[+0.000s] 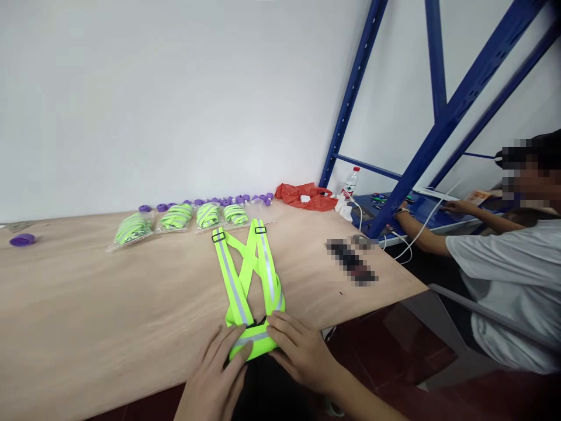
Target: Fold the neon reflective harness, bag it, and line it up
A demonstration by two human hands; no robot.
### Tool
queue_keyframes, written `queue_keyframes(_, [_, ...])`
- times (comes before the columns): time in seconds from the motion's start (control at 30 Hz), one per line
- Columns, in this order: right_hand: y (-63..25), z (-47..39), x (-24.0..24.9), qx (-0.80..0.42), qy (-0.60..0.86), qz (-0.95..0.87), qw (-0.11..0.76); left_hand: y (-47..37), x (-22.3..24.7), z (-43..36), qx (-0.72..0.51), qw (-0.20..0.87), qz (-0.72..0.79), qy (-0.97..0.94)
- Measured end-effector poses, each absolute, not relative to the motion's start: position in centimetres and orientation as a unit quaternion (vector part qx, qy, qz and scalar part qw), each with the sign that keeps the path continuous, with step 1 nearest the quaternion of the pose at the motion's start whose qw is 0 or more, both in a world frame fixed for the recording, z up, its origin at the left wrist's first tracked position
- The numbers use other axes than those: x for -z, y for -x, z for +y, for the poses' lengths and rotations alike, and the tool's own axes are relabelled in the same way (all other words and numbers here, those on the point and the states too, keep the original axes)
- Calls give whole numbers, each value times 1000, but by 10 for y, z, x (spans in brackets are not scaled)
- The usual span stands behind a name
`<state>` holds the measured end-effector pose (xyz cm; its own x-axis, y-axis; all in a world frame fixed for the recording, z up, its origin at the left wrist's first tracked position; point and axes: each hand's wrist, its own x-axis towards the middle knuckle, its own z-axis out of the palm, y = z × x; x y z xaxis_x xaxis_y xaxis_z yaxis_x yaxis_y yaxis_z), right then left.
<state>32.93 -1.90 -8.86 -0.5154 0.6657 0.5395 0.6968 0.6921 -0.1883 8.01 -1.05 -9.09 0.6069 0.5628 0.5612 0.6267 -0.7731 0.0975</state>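
Observation:
A neon-yellow reflective harness with grey stripes and two black buckles lies on the wooden table, its straps crossing in the middle. Its waist band is at the table's near edge. My left hand holds the band's left end, fingers bent over it. At the band's right end, my right hand grips it with the fingers on top and the thumb underneath. Several clear bags of folded yellow straps sit farther back.
Small purple items line the wall, with another purple piece at far left. A red plastic bag, a bottle and blue rack posts stand right. A person sits beyond the rack.

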Motion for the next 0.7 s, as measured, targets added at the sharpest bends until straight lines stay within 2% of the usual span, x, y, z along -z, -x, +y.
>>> queue_keyframes(0.1, [-328,-23,89,33,392,-865,313,-74,94,-12,313,49,-329,890])
queue_keyframes(0.43, [-330,-21,91,31,388,-856,340,-63,88,-1,270,87,-296,912])
queue_keyframes(0.7, [-331,-11,89,-54,417,-836,352,-66,79,12,294,38,-302,906])
